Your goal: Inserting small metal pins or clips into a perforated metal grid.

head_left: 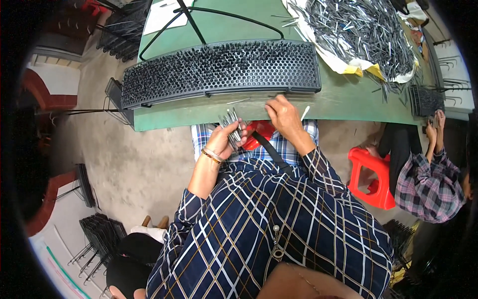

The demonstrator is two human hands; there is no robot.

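My left hand (226, 137) is closed around a bundle of thin silvery strips (229, 119), held at the table's near edge. My right hand (285, 113) is over the same edge, thumb and fingers drawn together; whatever they hold, if anything, is too small to make out. Just beyond both hands, a long black rack (219, 70) full of round holes lies across the table. Small dark pieces stand thickly in its left and far parts, while bare holes show toward the near right. A loose strip (239, 100) lies between the rack and my left hand.
A heap of dark and silvery strips (356, 30) lies on a white and yellow sack on the green table (348, 102). A bent black rod frame (234, 12) rises behind the rack. At right, a co-worker's hands (434, 127) are at another rack, near a red stool (371, 179).
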